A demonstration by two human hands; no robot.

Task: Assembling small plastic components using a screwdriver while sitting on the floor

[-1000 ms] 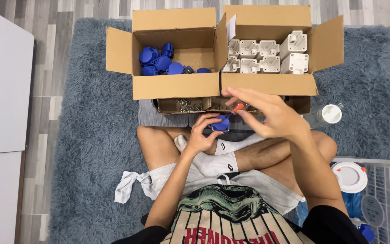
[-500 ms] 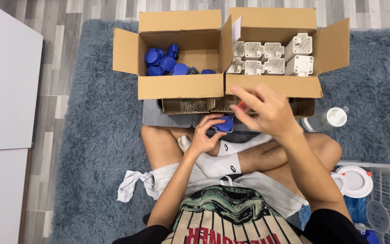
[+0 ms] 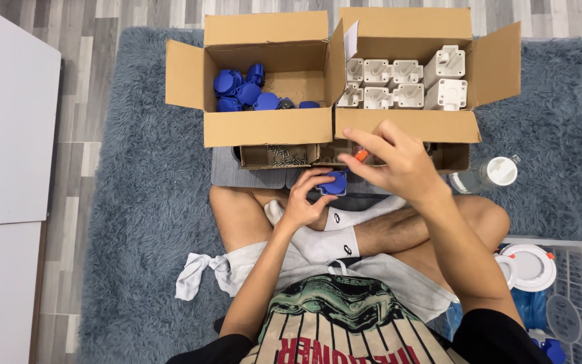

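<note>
Your left hand [image 3: 302, 202] pinched blue plastic cap [image 3: 335, 183] between fingertips, grip pressed onto it, above crossed legs, just before small tray of screws [image 3: 283, 156]. Your right hand [image 3: 395, 164] held orange-handled tool [image 3: 361, 155], fingers closed round it, tip hidden. Left cardboard box [image 3: 267, 127] held more blue caps [image 3: 237, 91]; right cardboard box [image 3: 405, 125] held white housings [image 3: 399, 84]. All sat on grey shaggy rug [image 3: 116, 202]. Clear bottle [image 3: 486, 175] lay near right knee.
</note>
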